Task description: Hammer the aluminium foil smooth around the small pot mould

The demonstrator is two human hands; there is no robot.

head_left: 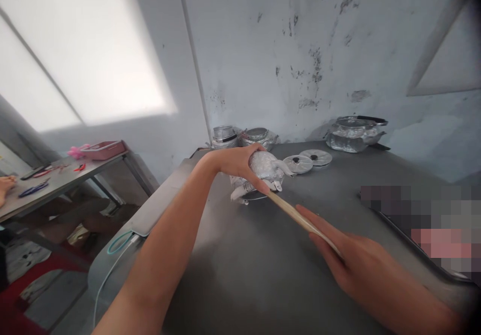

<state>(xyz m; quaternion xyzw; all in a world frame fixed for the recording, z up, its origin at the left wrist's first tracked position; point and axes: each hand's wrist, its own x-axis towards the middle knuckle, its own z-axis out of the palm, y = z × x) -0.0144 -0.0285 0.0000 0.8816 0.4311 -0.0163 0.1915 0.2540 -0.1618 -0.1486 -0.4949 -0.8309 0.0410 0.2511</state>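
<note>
My left hand (242, 162) is clasped over a dimpled silver kettle (263, 163), which lies tipped on the grey table with its spout to the right. The fingers wrap behind the kettle's body, and the thumb lies along its near side. In my right hand (347, 255) is a pale wooden stick (295, 212), gripped between thumb and fingers. The stick slants up to the left, and its far end meets the kettle's near edge beside my left thumb. Whether that end carries a tool head is hidden.
Two round lids (315, 158) with black knobs lie right of the kettle. Along the wall stand more silver kettles (347, 137). A grey case (158, 195) with a white cable (108, 280) lies left. Another table (56, 182) holds a pink basket (103, 149) and pliers; a person's hand (6, 182) rests there.
</note>
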